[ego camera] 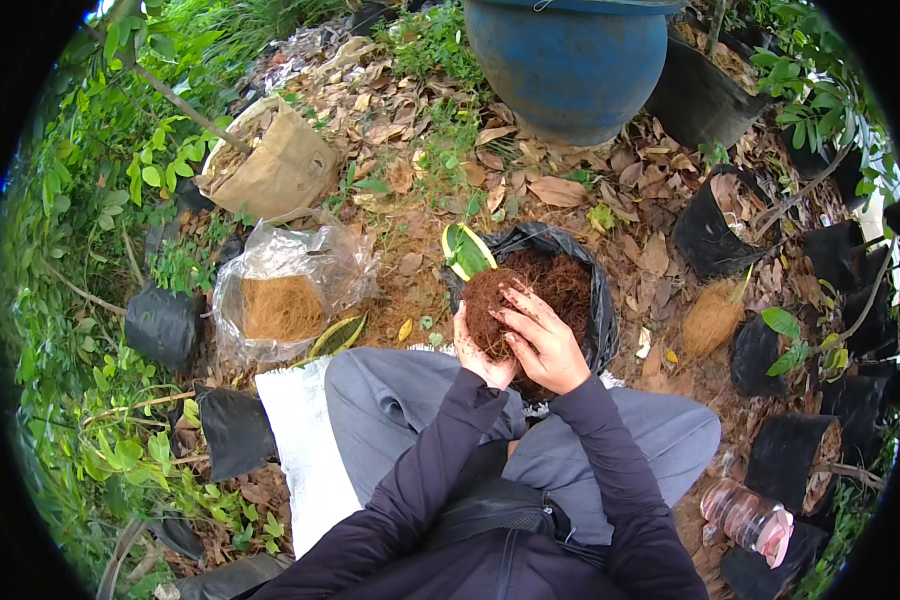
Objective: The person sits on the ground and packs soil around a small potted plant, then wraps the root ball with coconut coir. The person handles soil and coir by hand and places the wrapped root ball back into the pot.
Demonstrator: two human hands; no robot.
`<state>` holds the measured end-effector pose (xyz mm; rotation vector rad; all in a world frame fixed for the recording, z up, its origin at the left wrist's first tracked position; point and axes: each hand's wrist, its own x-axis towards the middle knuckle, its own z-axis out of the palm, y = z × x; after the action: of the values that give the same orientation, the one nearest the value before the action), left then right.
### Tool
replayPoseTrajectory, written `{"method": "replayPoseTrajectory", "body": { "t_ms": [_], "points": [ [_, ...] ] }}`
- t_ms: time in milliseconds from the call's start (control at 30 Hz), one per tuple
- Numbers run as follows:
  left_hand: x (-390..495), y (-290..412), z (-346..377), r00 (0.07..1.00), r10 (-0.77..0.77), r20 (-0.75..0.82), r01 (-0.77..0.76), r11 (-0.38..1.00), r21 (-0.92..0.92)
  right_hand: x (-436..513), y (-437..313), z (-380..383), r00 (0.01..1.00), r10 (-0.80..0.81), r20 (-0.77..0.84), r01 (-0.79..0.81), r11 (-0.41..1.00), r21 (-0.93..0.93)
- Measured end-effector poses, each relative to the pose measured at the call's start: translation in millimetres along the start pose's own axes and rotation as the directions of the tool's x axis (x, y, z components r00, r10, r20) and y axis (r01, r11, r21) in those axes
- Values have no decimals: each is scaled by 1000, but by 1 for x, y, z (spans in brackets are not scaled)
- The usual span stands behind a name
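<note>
Between my two hands is a rounded clump of dark brown, fibrous potting material (487, 311), probably coir. My left hand (482, 358) cups it from the left and below. Spread over its right side, the fingers of my right hand (536, 337) press against it. A variegated green and yellow leaf (469, 251) stands up at the clump's far edge; whether it is rooted in it is hidden. Just beyond, a black plastic bag (604, 292) lies open with more loose brown fibre (559, 281) in it. Crumbs of the material stick to my fingers.
At left, a clear plastic bag (232, 300) holds tan fibre (281, 307), beside another variegated leaf (339, 335). A fibre ball (711, 319) lies at right. A blue tub (570, 67), a tan grow bag (277, 165), black grow bags (791, 457) and a pink bottle (746, 517) stand or lie around.
</note>
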<state>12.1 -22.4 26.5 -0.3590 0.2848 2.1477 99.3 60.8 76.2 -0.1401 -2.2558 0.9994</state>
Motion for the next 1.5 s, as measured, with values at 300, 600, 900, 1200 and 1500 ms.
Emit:
{"method": "replayPoseTrajectory", "body": {
  "t_ms": [300, 600, 900, 1200, 1500],
  "points": [
    [0, 7, 0, 997, -40, 61, 35, 995, 91, -12, 22, 14, 979, 179, -96, -146, 948, 283],
    [-4, 1, -20, 970, -160, 181, 141, 984, 112, -11, 11, 6, 999, -24, 46, 35, 966, -257],
    [6, -1, -32, 991, -127, -42, 132, 976, 171, -7, 10, 15, 1000, 11, -11, -12, 988, -155],
    [-7, -9, 1, 992, -101, -82, 121, 947, 297, -9, 15, 0, 991, 123, -62, -113, 984, 140],
    [1, -2, -17, 984, -174, -26, 175, 963, 204, -10, 12, 1, 993, -66, 98, 88, 966, -243]
  ]
}}
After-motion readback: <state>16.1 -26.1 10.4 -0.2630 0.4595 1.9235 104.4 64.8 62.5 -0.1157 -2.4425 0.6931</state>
